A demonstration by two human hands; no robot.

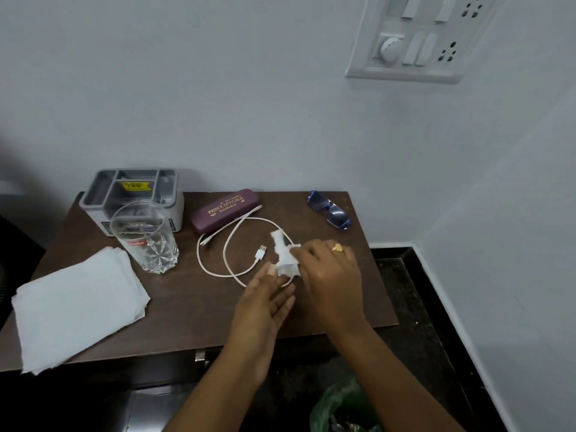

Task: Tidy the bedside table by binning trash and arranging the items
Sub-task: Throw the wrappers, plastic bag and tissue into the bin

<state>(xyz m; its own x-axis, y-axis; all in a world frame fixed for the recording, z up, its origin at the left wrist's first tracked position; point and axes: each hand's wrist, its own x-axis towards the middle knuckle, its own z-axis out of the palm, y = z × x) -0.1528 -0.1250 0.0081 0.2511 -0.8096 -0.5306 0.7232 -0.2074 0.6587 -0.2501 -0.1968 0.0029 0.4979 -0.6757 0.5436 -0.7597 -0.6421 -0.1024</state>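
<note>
Left hand [265, 294] flat (fingers straight), right hand [327, 275] pinching crumpled tissue [286, 265]

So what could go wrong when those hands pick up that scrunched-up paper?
1. The crumpled tissue lies across the white cable, where the right hand pinches it and the left hand touches it. Lifting could snag the cable and drag it.
2. A dragged loop might bump the glass standing nearby.
3. The tissue looks ragged, so bits may drop on the table instead of into the green bag below.
</note>
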